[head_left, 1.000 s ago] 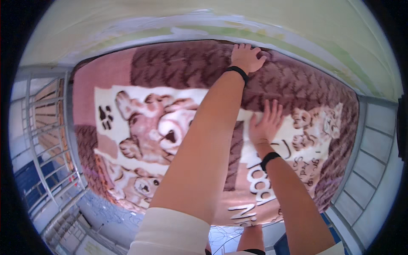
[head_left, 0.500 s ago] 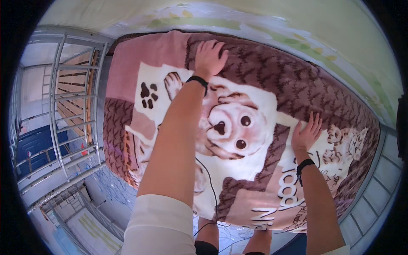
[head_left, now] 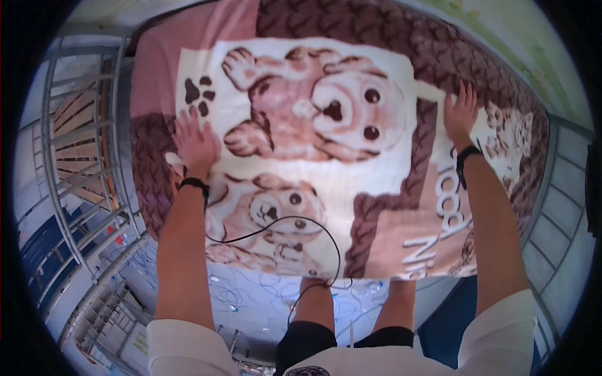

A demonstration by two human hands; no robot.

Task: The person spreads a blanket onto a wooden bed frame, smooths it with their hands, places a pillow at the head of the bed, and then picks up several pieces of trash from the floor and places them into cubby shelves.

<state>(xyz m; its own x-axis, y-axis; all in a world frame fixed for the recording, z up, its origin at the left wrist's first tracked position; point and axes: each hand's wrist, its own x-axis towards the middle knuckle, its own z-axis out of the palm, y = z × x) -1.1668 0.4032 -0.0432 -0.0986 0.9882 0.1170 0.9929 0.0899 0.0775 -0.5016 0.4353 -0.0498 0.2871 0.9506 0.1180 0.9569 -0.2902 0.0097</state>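
Observation:
A plush blanket [head_left: 351, 168] in pink, brown and cream, printed with puppies, a paw mark and white lettering, covers the bed before me. My left hand [head_left: 197, 145] lies flat on its left part, just below the paw print, with the fingers spread. Farther right, my right hand [head_left: 461, 118] rests palm down by the dark brown border, fingers stretched out. Neither hand grips anything. Each wrist wears a black band. A thin black cable [head_left: 339, 254] loops over the blanket's near part and hangs past its front edge.
On the left stands a metal bunk frame [head_left: 115, 135] with wooden slats [head_left: 76, 169] behind it. A pale wall [head_left: 501, 31] with a leaf pattern runs along the far side. My legs are at the near edge, and a dark blue object [head_left: 448, 326] is at lower right.
My left hand has moved from the far middle of the blanket to its left side, closer to me. My right hand stays near the same spot. The view has tipped toward my body.

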